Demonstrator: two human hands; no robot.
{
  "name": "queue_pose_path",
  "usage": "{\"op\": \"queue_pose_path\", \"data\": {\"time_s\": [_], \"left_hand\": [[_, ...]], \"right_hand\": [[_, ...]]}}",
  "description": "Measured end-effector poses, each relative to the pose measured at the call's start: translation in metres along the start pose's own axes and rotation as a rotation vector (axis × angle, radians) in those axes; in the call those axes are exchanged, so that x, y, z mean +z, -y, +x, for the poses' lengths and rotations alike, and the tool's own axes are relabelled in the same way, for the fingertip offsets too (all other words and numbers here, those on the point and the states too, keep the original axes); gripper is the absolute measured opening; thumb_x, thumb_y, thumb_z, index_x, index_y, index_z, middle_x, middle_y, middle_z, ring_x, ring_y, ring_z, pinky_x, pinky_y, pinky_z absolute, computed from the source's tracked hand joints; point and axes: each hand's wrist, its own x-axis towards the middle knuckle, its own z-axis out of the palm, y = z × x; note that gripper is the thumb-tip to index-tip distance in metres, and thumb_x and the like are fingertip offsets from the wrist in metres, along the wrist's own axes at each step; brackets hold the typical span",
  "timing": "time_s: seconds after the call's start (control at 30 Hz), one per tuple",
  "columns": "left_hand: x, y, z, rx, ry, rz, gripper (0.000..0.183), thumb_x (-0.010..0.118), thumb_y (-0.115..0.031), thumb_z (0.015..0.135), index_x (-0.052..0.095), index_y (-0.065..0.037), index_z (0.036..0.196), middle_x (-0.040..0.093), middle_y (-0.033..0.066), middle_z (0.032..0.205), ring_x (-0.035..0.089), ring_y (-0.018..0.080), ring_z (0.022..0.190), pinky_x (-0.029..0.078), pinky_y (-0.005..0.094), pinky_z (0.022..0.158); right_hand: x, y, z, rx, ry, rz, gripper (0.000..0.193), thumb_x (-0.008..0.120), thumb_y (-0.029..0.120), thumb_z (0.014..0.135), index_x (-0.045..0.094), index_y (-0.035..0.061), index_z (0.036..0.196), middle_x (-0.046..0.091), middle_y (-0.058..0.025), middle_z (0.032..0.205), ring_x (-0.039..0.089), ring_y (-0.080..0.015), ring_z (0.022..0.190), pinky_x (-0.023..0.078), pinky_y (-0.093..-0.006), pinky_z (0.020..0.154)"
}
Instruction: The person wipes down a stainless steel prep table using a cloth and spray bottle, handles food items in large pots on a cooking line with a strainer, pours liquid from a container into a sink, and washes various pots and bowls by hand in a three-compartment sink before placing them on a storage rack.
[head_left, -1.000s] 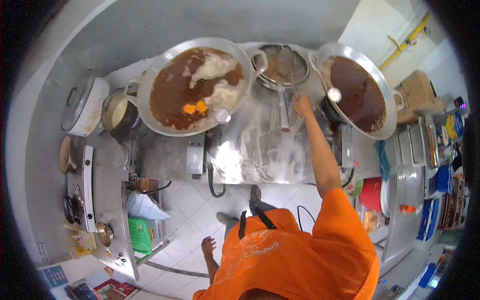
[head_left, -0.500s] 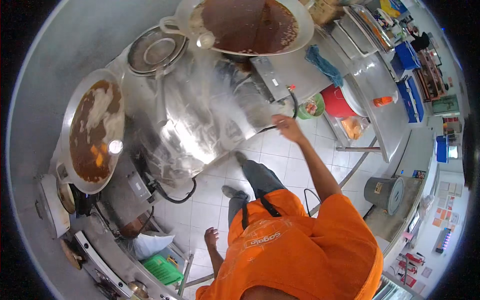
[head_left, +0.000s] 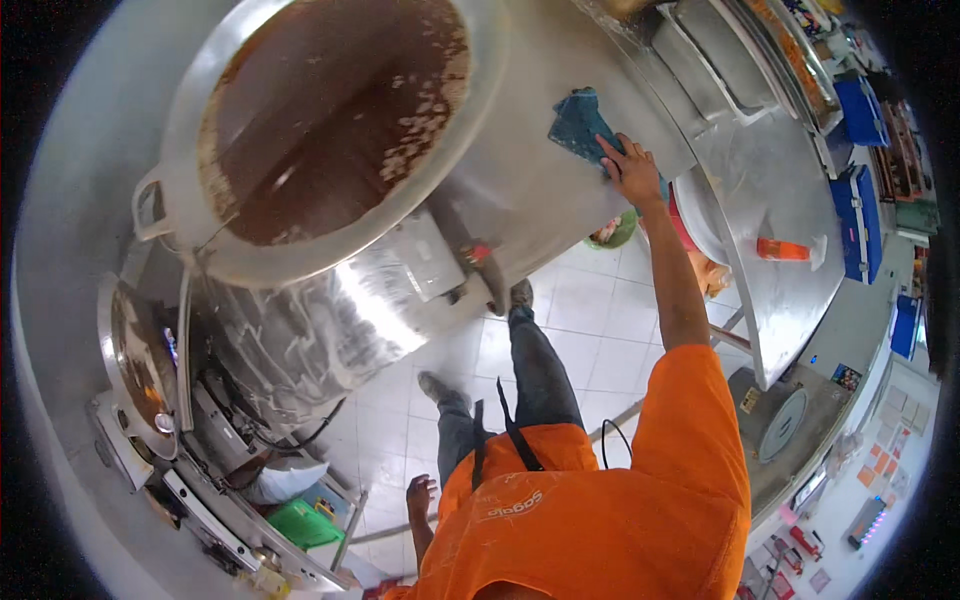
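Note:
My right hand (head_left: 632,172) is stretched out over the steel counter, its fingertips on a crumpled blue cloth (head_left: 577,124). Its fingers look extended and spread, not wrapped round the cloth, part of which is hidden beneath the hand. Low beside my body hangs my left hand (head_left: 420,497), with loosely bent fingers apart and nothing in it. To the left of the cloth stands a large metal wok (head_left: 483,60) of dark brown liquid with pale froth along its edge. A loop handle (head_left: 150,207) juts from its side.
A second wok (head_left: 112,330) sits at the far left. Below the large wok is a grey metal box (head_left: 425,262). At right, a steel table (head_left: 760,190) carries an orange bottle (head_left: 783,249). A green basin (head_left: 622,232) and a lidded grey bin (head_left: 775,415) are lower down.
My right hand has reached forward and right onto the blue cloth. The view has shifted, so the large wok appears nearer and further left. My left hand still hangs low.

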Motion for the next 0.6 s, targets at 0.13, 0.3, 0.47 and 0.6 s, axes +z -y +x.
{"op": "queue_pose_path", "data": {"time_s": [0.13,0.3,0.47,0.6], "left_hand": [[0.078,-0.064,-0.036,-0.126,-0.136,-0.184,0.028,0.043,-0.018,0.094,0.053,-0.007,0.118,0.067,0.0110,0.100,0.067,0.0213,0.077,0.051,0.0314,0.059],[0.115,-0.069,-0.046,-0.158,-0.128,-0.082,0.028,0.048,-0.014,0.091,0.053,-0.005,0.117,0.067,0.0128,0.099,0.067,0.0222,0.075,0.051,0.0309,0.059],[0.149,-0.127,-0.047,-0.086,-0.169,-0.073,0.031,0.050,-0.017,0.088,0.055,-0.005,0.117,0.067,0.0115,0.099,0.065,0.0196,0.078,0.051,0.0296,0.061],[0.168,-0.149,-0.074,-0.025,-0.303,-0.211,0.030,0.052,-0.018,0.088,0.057,-0.005,0.115,0.067,0.0083,0.100,0.064,0.0167,0.080,0.050,0.0282,0.063]], "right_hand": [[0.016,-0.065,0.002,0.253,0.061,0.138,0.045,0.050,0.029,0.090,0.048,0.0208,0.135,0.054,-0.0198,0.119,0.060,-0.0385,0.091,0.049,-0.0490,0.080],[0.077,-0.005,0.073,0.346,-0.125,0.204,0.038,0.052,0.020,0.087,0.056,0.0127,0.124,0.058,-0.0182,0.110,0.062,-0.0382,0.086,0.053,-0.0455,0.070],[0.076,0.178,0.123,-0.238,0.242,0.425,0.040,0.049,0.016,0.086,0.056,0.0141,0.125,0.055,-0.0153,0.124,0.049,-0.0325,0.118,0.036,-0.0495,0.102],[0.018,0.206,0.063,-0.635,0.388,0.407,0.039,0.053,0.021,0.085,0.060,0.0256,0.123,0.050,-0.0107,0.131,0.045,-0.0338,0.121,0.032,-0.0526,0.104]]}}
